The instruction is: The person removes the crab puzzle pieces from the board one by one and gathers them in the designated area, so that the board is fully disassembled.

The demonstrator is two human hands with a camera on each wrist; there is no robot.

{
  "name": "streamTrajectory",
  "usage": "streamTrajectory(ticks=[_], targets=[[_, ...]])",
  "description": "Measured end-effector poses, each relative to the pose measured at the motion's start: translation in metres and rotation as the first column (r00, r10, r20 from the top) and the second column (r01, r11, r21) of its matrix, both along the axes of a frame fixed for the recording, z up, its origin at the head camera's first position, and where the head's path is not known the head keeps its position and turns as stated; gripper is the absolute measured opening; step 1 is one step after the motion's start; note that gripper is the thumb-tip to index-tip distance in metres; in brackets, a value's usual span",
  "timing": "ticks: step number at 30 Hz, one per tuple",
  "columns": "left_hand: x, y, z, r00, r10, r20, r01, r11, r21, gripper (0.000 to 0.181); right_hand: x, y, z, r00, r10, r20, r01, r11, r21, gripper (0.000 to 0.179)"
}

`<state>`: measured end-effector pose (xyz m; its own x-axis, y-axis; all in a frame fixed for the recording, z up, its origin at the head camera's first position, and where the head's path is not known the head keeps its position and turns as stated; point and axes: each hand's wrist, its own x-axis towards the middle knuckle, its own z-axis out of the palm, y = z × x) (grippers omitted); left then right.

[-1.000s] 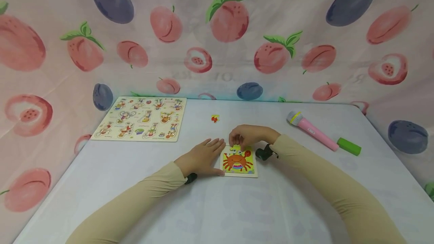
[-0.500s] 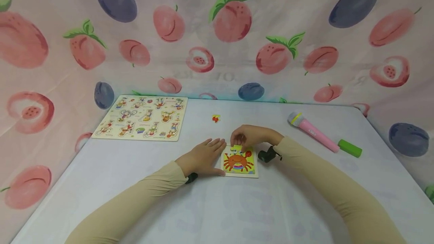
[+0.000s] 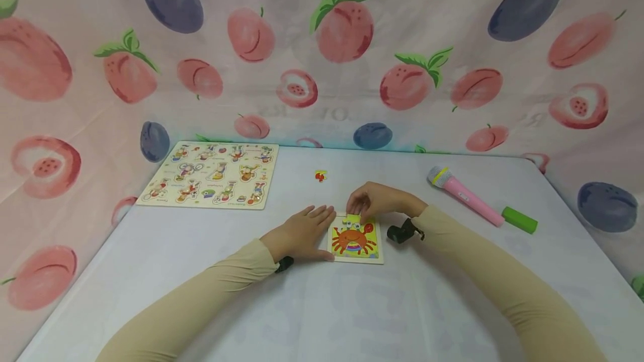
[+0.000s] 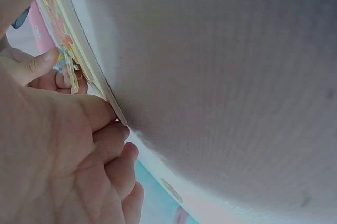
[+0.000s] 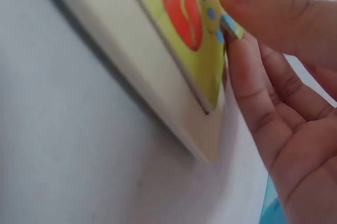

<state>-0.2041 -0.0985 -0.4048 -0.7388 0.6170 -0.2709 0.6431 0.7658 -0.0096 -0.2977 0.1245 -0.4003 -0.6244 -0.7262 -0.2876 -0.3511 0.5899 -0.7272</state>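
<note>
A small crab jigsaw puzzle point(image 3: 352, 241) in a pale wooden tray lies on the table, with an orange crab on a yellow ground. My left hand point(image 3: 298, 234) rests along its left side, fingers straight, thumb at the lower left corner. In the left wrist view, its fingers touch the tray's edge point(image 4: 87, 50). At the top of the picture my right hand point(image 3: 377, 200) pinches a yellow puzzle piece point(image 3: 353, 219) between thumb and finger. Seen from the right wrist, this piece point(image 5: 228, 24) stands slightly tilted up from the board. Another puzzle piece point(image 3: 320, 176), red and yellow, lies loose beyond the tray.
At the back left lies a larger wooden puzzle board point(image 3: 208, 175) with several figures. A pink toy microphone point(image 3: 465, 195) and a green block point(image 3: 520, 220) are on the right. Behind the white table point(image 3: 322, 312) hangs a fruit-print cloth point(image 3: 322, 82).
My right hand has shifted slightly right, still pinching the piece at the puzzle's top edge. My left hand stays in place.
</note>
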Motion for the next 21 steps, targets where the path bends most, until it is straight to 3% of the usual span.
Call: streamTrajectory(ticks=[10, 21], targets=[[-0.001, 0.001, -0.001, 1.0, 0.003, 0.002, -0.003, 1.0, -0.007, 0.096, 0.004, 0.002, -0.006, 0.998, -0.063, -0.026, 0.064, 0.998, 0.019, 0.024], [-0.001, 0.001, 0.0, 1.0, 0.006, 0.009, -0.006, 1.0, -0.005, 0.096, 0.011, 0.005, -0.005, 0.992, -0.025, -0.122, 0.025, 1.0, -0.003, 0.021]])
